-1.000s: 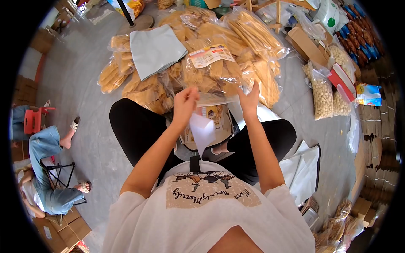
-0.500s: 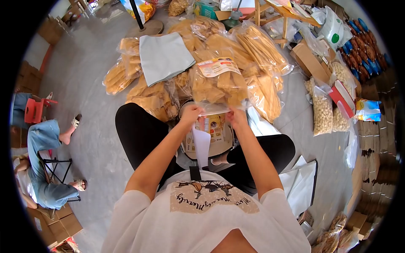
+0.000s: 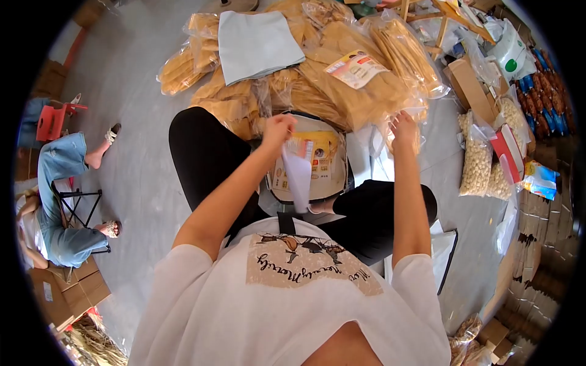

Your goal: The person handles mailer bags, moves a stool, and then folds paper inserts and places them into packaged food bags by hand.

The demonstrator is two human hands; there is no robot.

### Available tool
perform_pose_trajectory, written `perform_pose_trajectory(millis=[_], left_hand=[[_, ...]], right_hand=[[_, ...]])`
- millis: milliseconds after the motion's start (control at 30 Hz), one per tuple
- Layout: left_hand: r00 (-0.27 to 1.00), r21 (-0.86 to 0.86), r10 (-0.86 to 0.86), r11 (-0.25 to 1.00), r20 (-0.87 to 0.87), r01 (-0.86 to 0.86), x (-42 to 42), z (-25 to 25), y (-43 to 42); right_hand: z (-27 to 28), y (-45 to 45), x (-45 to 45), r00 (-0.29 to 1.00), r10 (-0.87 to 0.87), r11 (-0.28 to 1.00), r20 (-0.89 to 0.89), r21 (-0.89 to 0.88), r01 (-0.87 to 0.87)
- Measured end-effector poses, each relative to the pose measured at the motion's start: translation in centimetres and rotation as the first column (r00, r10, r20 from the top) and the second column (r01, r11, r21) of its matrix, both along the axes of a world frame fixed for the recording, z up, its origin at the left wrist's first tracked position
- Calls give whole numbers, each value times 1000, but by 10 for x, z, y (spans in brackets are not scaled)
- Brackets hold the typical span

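Note:
My left hand (image 3: 279,129) is closed above a round stool or bin (image 3: 337,146), pinching a curled white paper strip (image 3: 298,175) that hangs toward my lap. Printed yellow-and-white labels (image 3: 322,160) lie on the stool top. Off to the right, my right hand (image 3: 403,129) is closed on the near corner of a clear plastic bag (image 3: 349,105) filled with flat tan pieces. An orange-and-white label (image 3: 357,68) sits on that bag, which rests on a heap of similar bags.
A grey folded sheet (image 3: 259,49) lies on the heap. Bags of pale round pieces (image 3: 476,158) and an open carton (image 3: 470,88) stand at right. At left, another person (image 3: 61,183) sits on a folding stool beside cardboard boxes (image 3: 73,290).
My right hand has moved right and slightly up, pulling the labelled bag to the right away from my left hand. My left hand has let go of the bag and keeps the paper strip.

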State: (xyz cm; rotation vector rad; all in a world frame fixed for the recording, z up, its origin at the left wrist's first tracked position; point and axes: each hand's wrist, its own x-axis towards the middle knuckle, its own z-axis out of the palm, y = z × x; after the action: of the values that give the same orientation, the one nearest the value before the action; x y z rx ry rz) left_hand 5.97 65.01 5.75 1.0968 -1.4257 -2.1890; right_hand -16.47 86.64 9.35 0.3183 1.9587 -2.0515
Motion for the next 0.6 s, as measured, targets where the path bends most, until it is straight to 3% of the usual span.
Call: perform_pose_trajectory(millis=[67, 100, 133, 167, 233, 300, 333, 367, 433, 500, 533, 600], left_hand=[[998, 71, 46, 996, 46, -50, 8, 0, -12], [997, 76, 71, 995, 12, -72, 10, -4, -16], [995, 81, 95, 992, -22, -93, 12, -8, -19], [995, 42, 100, 994, 3, -100, 13, -4, -19], [984, 55, 180, 982, 16, -181, 12, -13, -19], [966, 70, 258, 963, 29, -260, 12, -26, -15], [948, 149, 314, 937, 39, -317, 13, -35, -13], [928, 225, 368, 901, 55, -370, 14, -42, -12], [921, 201, 368, 900, 127, -387, 17, -49, -11], [909, 178, 365, 899, 201, -401, 16, -60, -5], [891, 82, 402, 901, 210, -426, 14, -67, 1], [874, -15, 435, 897, 217, -442, 15, -75, 12]], right_hand=[[-22, -4, 17, 973, 133, 983, -189, 152, -105], [-47, -8, 20, 922, 145, 962, -360, 269, -46], [-38, -17, 45, 835, 152, 966, -529, 259, -12], [-4, -29, 84, 732, 206, 922, -650, 379, 77], [16, -42, 128, 462, 448, 822, -765, 556, 123], [-7, -48, 156, 428, 643, 762, -635, 476, -439], [-35, -51, 169, 419, 888, 452, -189, 525, -721], [-53, -54, 191, 413, 885, 461, -213, 512, -725], [-75, -60, 213, 415, 879, 476, -236, 498, -725], [-92, -61, 219, 507, 860, 436, -60, 603, -667], [-100, -62, 223, 512, 857, 436, -53, 603, -668], [-116, -66, 228, 634, 746, 577, -203, 673, -463]])
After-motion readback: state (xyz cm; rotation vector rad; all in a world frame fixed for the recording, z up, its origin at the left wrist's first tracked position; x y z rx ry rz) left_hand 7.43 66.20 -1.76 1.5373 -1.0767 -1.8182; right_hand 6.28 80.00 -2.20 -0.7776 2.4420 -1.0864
